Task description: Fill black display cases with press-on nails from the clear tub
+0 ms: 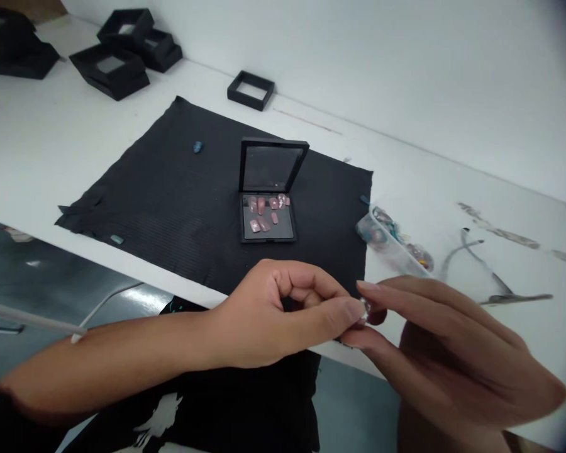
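From my remote seat I see a white table [42, 145] with a black cloth [170, 201] spread over it. An open black case [268, 217] sits in the middle of the cloth, lid upright, with pink nails [263, 215] inside. A small blue piece [197, 147] lies on the cloth behind and left of the case, and a teal one [117, 239] near the cloth's front edge. Behind the cloth are a square black frame [250, 90] and stacked black boxes [117, 66]. To the right of the cloth lie a clear container [391, 242] and metal nippers [490, 277].

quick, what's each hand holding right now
Left hand: closed, thumb and finger pinching a small shiny pale piece.
Right hand: pinching the same piece, other fingers extended.
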Demonstrator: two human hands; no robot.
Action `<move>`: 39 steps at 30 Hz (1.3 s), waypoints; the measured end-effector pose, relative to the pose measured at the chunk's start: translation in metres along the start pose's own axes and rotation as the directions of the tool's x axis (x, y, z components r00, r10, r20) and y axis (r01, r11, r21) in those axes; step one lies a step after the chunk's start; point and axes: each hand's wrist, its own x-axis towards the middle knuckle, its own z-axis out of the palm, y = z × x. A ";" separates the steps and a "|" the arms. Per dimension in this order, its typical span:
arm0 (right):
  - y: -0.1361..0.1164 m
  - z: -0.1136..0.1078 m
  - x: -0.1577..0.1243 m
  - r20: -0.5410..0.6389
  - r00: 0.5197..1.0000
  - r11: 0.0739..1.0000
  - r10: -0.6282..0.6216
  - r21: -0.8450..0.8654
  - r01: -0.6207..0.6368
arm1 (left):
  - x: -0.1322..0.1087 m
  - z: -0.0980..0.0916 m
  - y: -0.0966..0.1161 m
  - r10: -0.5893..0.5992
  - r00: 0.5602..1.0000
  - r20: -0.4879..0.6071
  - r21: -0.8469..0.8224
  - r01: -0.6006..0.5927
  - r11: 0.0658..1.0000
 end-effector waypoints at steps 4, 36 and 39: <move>0.004 0.009 0.007 0.035 0.998 0.996 -0.047 -0.069 0.049 | -0.010 -0.025 0.021 -0.060 0.996 0.069 0.225 0.043 0.973; 0.054 0.072 0.045 0.175 0.802 0.816 0.570 -0.237 -0.528 | -0.007 -0.122 0.052 0.569 0.813 0.121 0.962 -0.237 0.133; 0.054 0.079 0.046 0.122 0.781 0.788 0.613 -0.176 -0.591 | -0.005 -0.120 0.053 0.567 0.812 0.137 0.970 -0.225 0.089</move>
